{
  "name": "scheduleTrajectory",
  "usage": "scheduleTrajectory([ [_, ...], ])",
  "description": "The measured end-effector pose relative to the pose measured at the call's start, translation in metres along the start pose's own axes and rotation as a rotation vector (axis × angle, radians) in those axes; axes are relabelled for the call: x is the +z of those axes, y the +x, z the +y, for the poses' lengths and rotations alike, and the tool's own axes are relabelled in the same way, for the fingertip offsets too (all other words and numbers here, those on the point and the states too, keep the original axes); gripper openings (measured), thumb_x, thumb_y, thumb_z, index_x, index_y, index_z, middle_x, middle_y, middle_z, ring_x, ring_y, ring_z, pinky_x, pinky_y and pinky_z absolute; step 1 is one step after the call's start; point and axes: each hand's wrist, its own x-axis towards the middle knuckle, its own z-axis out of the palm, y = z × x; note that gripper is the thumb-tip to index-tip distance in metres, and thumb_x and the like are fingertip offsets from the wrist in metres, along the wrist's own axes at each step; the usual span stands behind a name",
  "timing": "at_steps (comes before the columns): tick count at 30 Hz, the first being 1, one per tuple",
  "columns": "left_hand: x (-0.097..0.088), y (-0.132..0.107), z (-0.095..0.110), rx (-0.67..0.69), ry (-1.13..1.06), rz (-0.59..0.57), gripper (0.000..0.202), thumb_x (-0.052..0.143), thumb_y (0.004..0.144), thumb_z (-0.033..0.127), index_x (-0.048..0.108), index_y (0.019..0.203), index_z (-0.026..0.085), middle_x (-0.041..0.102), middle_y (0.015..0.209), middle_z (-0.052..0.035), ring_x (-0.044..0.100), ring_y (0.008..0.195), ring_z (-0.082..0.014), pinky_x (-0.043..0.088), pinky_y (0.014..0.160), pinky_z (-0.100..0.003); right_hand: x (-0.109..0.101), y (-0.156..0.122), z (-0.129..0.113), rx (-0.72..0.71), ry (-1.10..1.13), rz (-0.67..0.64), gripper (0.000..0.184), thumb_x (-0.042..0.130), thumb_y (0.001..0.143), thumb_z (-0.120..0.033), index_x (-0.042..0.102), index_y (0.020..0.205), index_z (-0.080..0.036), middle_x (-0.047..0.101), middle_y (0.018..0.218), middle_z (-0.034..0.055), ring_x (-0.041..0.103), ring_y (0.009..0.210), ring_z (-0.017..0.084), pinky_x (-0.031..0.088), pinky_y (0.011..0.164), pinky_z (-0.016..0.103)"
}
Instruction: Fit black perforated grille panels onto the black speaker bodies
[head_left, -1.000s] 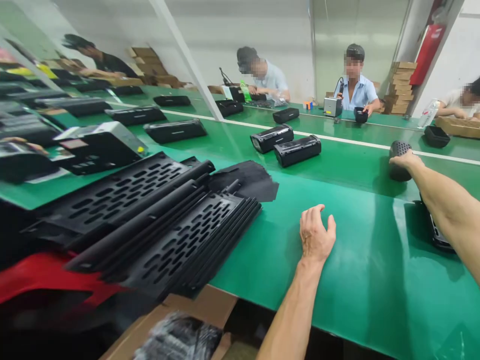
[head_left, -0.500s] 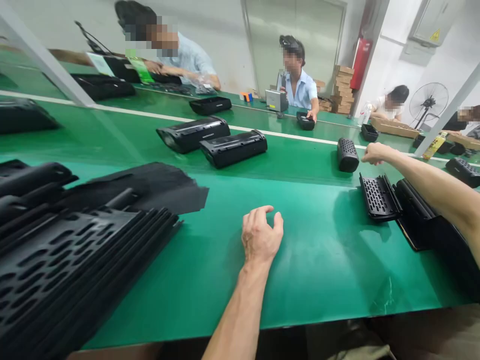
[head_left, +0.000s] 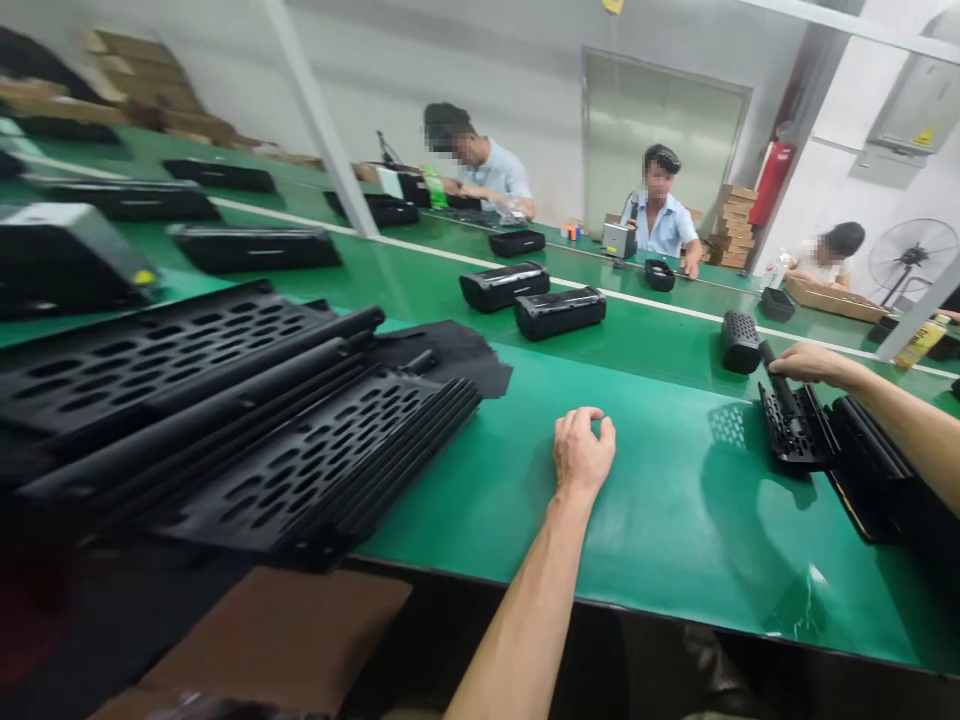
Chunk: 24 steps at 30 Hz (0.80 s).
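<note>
My left hand [head_left: 584, 450] rests on the green tabletop [head_left: 645, 530], fingers loosely curled, thumb held apart, nothing visible in it. At the right, my right hand [head_left: 814, 362] is closed on the upper end of a dark rod-shaped piece [head_left: 782, 388]. That piece slants down over a black perforated cover [head_left: 814, 455], which lies with its hollow side up; whether the two touch, I cannot tell. Just beyond my right fingers stands a black perforated housing [head_left: 741, 342]. Beside the cover, partly behind my forearm, lie long black parts [head_left: 862, 440].
Stacked black perforated panels [head_left: 322, 450] cover the left side of the table, with a dark sheet [head_left: 457, 355] behind them. Several black housings [head_left: 561, 313] stand along the green line. Co-workers [head_left: 660, 220] sit across it. A slanted white post [head_left: 319, 120] rises at the left.
The view has swung left, bringing more panels and housings into sight. My right hand now has the rod-shaped piece over the cover; before, it was beside the housing. My left hand stays on the table.
</note>
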Motion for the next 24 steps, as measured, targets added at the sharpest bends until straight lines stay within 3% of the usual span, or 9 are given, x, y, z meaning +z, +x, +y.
scheduleTrajectory([
  [2, 0.003, -0.004, 0.009, -0.044, 0.001, 0.031, 0.003, 0.058, 0.082, 0.022, 0.061, 0.081, 0.023, 0.071, 0.095, -0.0143, 0.064, 0.102, -0.0339, 0.048, 0.101, -0.052, -0.018, -0.004, -0.003, -0.134, -0.005, -0.034, 0.039, 0.060, 0.090, -0.049, 0.053, 0.063, -0.020, 0.050, 0.058, 0.0002, 0.044, 0.053, 0.014, 0.036, 0.055, 0.029],
  [5, 0.002, -0.006, 0.019, -0.107, 0.008, 0.104, 0.006, 0.061, 0.084, 0.016, 0.063, 0.086, 0.021, 0.074, 0.097, -0.0110, 0.068, 0.099, -0.0276, 0.052, 0.097, -0.042, -0.014, -0.008, -0.029, -0.590, -0.061, -0.048, 0.045, 0.052, 0.094, -0.055, 0.043, 0.065, -0.022, 0.047, 0.061, -0.0005, 0.046, 0.057, 0.015, 0.035, 0.057, 0.029],
  [9, -0.027, -0.009, 0.011, -0.170, 0.045, 0.254, 0.014, 0.050, 0.100, 0.022, 0.064, 0.105, 0.021, 0.076, 0.105, -0.0077, 0.070, 0.098, -0.0199, 0.054, 0.087, -0.031, 0.057, -0.037, -0.091, -1.149, -0.206, -0.108, 0.033, 0.043, 0.103, -0.044, 0.055, 0.080, -0.023, 0.062, 0.076, 0.0047, 0.060, 0.067, 0.020, 0.042, 0.065, 0.032],
  [12, -0.059, -0.024, 0.001, -0.176, 0.087, 0.279, 0.022, 0.043, 0.106, 0.028, 0.064, 0.105, 0.021, 0.076, 0.104, -0.0071, 0.069, 0.097, -0.0203, 0.052, 0.085, -0.032, 0.111, -0.072, -0.127, -1.407, -0.358, -0.207, 0.020, 0.048, 0.102, -0.028, 0.061, 0.088, -0.023, 0.071, 0.089, 0.0084, 0.068, 0.079, 0.024, 0.045, 0.070, 0.033],
  [15, -0.077, -0.038, -0.006, -0.151, 0.126, 0.178, 0.016, 0.053, 0.100, 0.025, 0.066, 0.091, 0.023, 0.076, 0.094, -0.0045, 0.067, 0.092, -0.0221, 0.049, 0.086, -0.034, 0.130, -0.077, -0.152, -1.409, -0.443, -0.356, 0.015, 0.057, 0.098, -0.029, 0.063, 0.086, -0.022, 0.073, 0.091, 0.0086, 0.069, 0.076, 0.023, 0.042, 0.065, 0.031],
  [18, -0.076, -0.042, -0.009, -0.137, 0.150, 0.078, 0.015, 0.058, 0.096, 0.021, 0.068, 0.086, 0.024, 0.077, 0.093, -0.0035, 0.065, 0.092, -0.0233, 0.048, 0.090, -0.037, 0.123, -0.047, -0.187, -1.315, -0.312, -0.406, 0.028, 0.060, 0.099, -0.040, 0.062, 0.078, -0.022, 0.070, 0.078, 0.0046, 0.062, 0.064, 0.018, 0.034, 0.058, 0.028],
  [21, -0.072, -0.042, -0.009, -0.151, 0.173, 0.032, 0.012, 0.059, 0.095, 0.022, 0.069, 0.088, 0.024, 0.078, 0.096, -0.0037, 0.065, 0.095, -0.0248, 0.047, 0.094, -0.040, 0.124, -0.002, -0.250, -1.211, -0.060, -0.215, 0.029, 0.060, 0.099, -0.038, 0.061, 0.076, -0.021, 0.067, 0.071, 0.0012, 0.058, 0.064, 0.015, 0.036, 0.061, 0.026],
  [24, -0.074, -0.043, -0.009, -0.168, 0.203, 0.009, 0.012, 0.060, 0.095, 0.021, 0.069, 0.089, 0.024, 0.079, 0.097, -0.0035, 0.066, 0.097, -0.0255, 0.048, 0.094, -0.041, 0.149, 0.033, -0.324, -1.050, 0.068, -0.055, 0.022, 0.061, 0.098, -0.033, 0.067, 0.083, -0.018, 0.074, 0.084, 0.0052, 0.064, 0.077, 0.018, 0.041, 0.068, 0.025],
])
